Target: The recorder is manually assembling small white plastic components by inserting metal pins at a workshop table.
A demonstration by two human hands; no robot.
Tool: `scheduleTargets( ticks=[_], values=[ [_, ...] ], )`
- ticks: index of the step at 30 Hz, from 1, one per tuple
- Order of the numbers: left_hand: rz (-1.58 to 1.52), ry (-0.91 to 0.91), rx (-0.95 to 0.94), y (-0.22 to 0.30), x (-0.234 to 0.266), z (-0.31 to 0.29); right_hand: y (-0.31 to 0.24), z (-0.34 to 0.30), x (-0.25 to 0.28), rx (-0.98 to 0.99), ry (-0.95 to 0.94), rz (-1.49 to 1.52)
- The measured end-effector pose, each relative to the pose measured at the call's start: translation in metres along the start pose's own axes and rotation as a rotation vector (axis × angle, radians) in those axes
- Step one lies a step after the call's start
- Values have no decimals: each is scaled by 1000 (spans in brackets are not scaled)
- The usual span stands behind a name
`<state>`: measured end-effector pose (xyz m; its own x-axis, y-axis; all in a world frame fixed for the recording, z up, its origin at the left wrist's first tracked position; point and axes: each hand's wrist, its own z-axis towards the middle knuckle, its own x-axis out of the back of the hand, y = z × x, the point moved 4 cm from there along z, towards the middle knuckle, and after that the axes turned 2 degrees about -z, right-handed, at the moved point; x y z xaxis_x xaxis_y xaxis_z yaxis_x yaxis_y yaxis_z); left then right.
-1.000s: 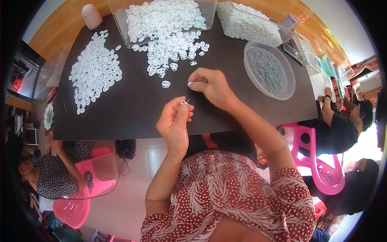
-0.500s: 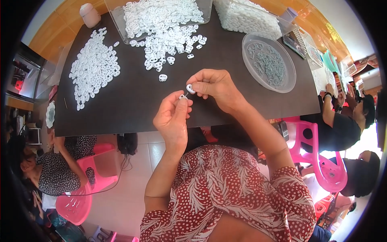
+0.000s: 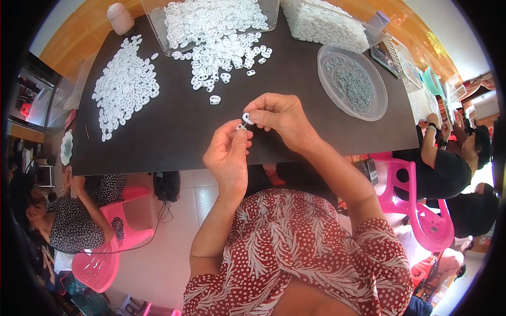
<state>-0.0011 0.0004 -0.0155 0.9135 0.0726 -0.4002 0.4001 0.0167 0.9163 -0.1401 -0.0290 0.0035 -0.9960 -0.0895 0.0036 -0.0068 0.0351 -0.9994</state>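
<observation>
Meeting above the near half of a dark brown table [image 3: 174, 131], a person's two bare hands are seen from the head camera, looking down. The left hand [image 3: 226, 155] pinches a small white plastic clip [image 3: 241, 127] between thumb and fingers. The right hand [image 3: 282, 118], just above and to the right, grips a white oval ring [image 3: 246, 119] between thumb and forefinger. A thin metal shaft shows in the narrow space between the two pieces; whether they touch is too small to tell.

Beyond the hands, one loose two-holed white piece [image 3: 214, 99] lies alone. Behind it, a heap of similar white pieces [image 3: 221, 55] spills from a clear plastic bin [image 3: 153, 26]. To the left spreads a long pile of white ovals [image 3: 126, 89]. At the far right, a second clear bin [image 3: 380, 38] is packed with white pieces, and in front of it sits a shallow round translucent tub [image 3: 321, 73] holding small grey-green metal parts [image 3: 350, 84]. A phone [image 3: 386, 60] lies just beside the tub. Co-workers sit on either side, near pink plastic chairs [image 3: 96, 268].
</observation>
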Motion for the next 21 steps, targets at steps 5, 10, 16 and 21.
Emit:
scheduleTargets(
  ticks=[5, 10, 16, 21],
  values=[
    [15, 4, -2, 0, 1, 0, 0, -1, -1, 18, 9, -5],
    [24, 16, -4, -1, 1, 0, -1, -2, -4, 47, 32, -36],
    [24, 9, -18, 1, 1, -2, -4, -6, -12, 104, 94, -52],
    [34, 0, -74, -2, -3, 0, 5, -9, -14, 191, 130, -84]
  ],
)
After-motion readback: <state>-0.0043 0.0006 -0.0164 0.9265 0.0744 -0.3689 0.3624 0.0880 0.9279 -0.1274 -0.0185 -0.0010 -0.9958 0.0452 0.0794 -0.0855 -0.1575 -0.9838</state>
